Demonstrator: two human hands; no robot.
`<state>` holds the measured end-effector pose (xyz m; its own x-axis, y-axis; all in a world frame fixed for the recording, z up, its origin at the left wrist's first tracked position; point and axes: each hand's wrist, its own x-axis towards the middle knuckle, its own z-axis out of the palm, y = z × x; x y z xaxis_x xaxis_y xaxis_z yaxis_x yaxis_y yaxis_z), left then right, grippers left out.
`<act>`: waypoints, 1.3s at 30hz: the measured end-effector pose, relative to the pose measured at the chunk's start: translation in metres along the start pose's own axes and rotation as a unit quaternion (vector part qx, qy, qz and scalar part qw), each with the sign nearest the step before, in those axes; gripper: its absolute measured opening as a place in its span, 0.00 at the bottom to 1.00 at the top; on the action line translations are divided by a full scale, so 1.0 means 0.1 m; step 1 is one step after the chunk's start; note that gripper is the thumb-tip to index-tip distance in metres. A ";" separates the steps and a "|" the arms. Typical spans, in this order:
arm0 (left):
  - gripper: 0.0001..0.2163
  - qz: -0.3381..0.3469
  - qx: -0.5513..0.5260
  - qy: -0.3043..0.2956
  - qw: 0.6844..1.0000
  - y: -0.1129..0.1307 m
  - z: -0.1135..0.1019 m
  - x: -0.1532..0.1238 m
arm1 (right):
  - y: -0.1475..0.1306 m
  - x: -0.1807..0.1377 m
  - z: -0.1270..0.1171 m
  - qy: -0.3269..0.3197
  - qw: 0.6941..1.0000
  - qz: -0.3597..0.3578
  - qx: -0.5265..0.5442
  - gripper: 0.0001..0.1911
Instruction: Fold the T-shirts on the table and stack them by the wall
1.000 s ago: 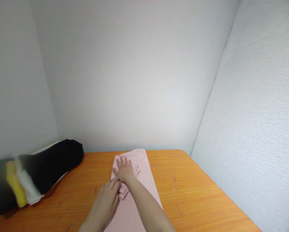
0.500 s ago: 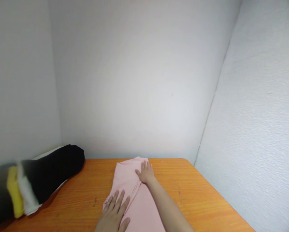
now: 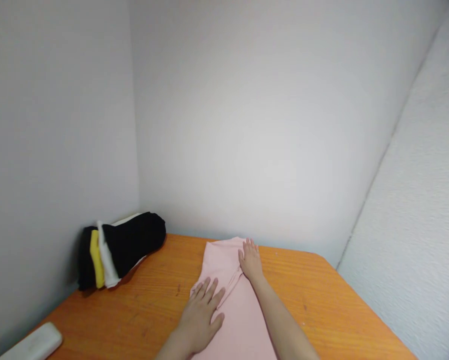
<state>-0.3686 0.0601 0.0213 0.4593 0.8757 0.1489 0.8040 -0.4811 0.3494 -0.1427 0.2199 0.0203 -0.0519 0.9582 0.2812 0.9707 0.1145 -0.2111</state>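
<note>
A pink garment (image 3: 243, 320) lies on the wooden table in a long folded strip, its far end close to the back wall. A folded edge runs diagonally across it between my hands. My left hand (image 3: 203, 315) rests palm down on the garment's left side, fingers spread. Farther away, my right hand (image 3: 251, 260) presses flat on the upper right part, fingers stretched out. Neither hand grips the cloth. The garment's near end runs out of view at the bottom.
Folded black, yellow and white clothes (image 3: 134, 245) are stacked at the table's back left, by the wall. A white object with rounded corners (image 3: 36, 342) lies at the near left edge. Walls (image 3: 247, 125) border the orange-brown table (image 3: 152, 305) behind and at both sides.
The view has turned left, so everything appears farther right and the white object now shows. Both hands stay flat on the pink garment, in nearly the same places.
</note>
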 end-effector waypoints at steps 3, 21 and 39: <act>0.27 0.003 0.006 -0.004 1.000 0.04 -0.05 0.00 | -0.07 -0.23 -0.08 0.040 0.997 -0.066 0.013 0.31; 0.27 0.015 0.110 -0.002 0.994 0.00 0.06 0.11 | 0.00 -2.33 -1.05 -0.226 0.913 -0.333 0.064 0.41; 0.26 0.168 0.112 -0.027 0.979 0.71 -0.03 -0.52 | -0.07 -3.05 -1.54 -0.214 0.920 -0.311 0.109 0.39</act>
<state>-0.3360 -0.0194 0.0413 0.7258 0.6665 0.1701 0.6645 -0.7433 0.0773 -0.0976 -0.1136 0.0802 -0.7136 0.7000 0.0267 0.6547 0.6800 -0.3301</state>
